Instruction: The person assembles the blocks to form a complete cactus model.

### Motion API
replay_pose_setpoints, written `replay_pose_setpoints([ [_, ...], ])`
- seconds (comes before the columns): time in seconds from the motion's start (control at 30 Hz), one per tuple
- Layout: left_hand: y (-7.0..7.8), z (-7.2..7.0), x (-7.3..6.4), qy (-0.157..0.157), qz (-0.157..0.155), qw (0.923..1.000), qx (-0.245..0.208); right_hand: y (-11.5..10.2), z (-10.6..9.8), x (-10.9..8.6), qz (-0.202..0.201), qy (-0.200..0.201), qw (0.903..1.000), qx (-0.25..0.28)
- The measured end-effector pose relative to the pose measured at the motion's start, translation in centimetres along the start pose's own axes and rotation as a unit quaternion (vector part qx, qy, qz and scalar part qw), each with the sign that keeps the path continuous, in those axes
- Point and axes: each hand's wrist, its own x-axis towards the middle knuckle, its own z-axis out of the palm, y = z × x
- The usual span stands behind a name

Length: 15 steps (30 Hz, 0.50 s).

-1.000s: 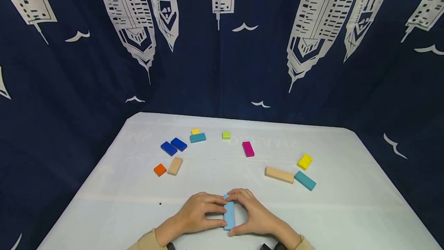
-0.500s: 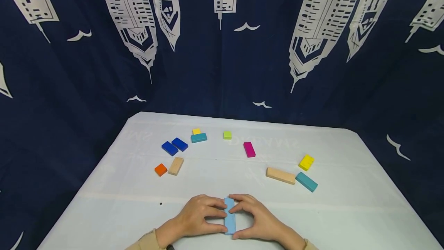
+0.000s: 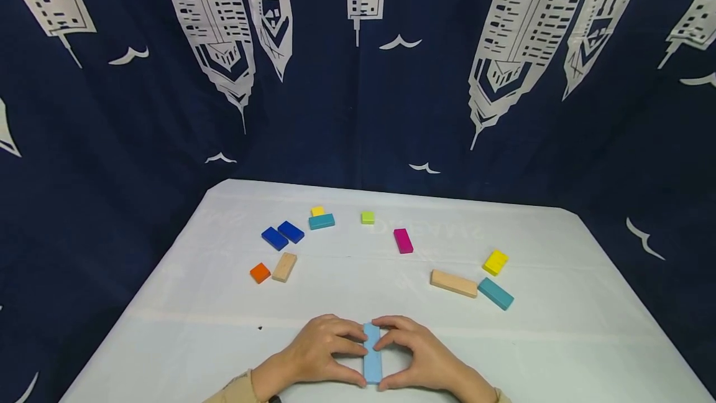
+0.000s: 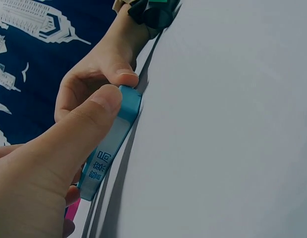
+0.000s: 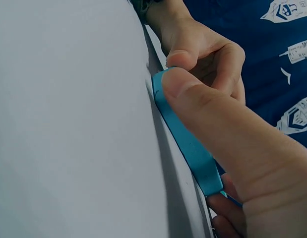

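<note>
A light blue wooden block [image 3: 373,362] stands lengthwise between both hands, near the front of the white table. My left hand [image 3: 327,350] pinches it from the left, thumb at the near end and fingers along the far part. From the right, my right hand [image 3: 419,353] holds it likewise, with thumb at the near corner and fingertips by the far end. Dark printed characters show on one side of the block [image 4: 106,144] in the left wrist view. The right wrist view shows a plain blue side of the block [image 5: 188,146]. Fingers partly cover its ends.
Beyond the hands lie two dark blue blocks [image 3: 291,232], an orange one [image 3: 260,273], a short wooden one [image 3: 284,267], teal [image 3: 321,221], green [image 3: 367,217] and magenta [image 3: 403,240] ones. Right: a long wooden block [image 3: 454,283], teal [image 3: 496,293] and yellow [image 3: 495,262] blocks.
The light blue block has slid slightly toward the person. My right hand has come nearer too, its fingers shifting along the block. The other blocks keep their places.
</note>
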Motion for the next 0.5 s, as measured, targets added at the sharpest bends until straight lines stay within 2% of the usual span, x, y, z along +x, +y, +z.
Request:
replay_pose_setpoints([
  [0.23,-0.01,-0.05,0.05,-0.013,-0.006,0.9995,-0.027,0.08,0.12,-0.01,-0.017,0.005,0.9998,-0.002],
  [0.5,0.06,-0.09,0.19,-0.012,-0.003,0.9992,-0.038,0.08,0.18,-0.02,0.000,0.005,1.0000,-0.001],
])
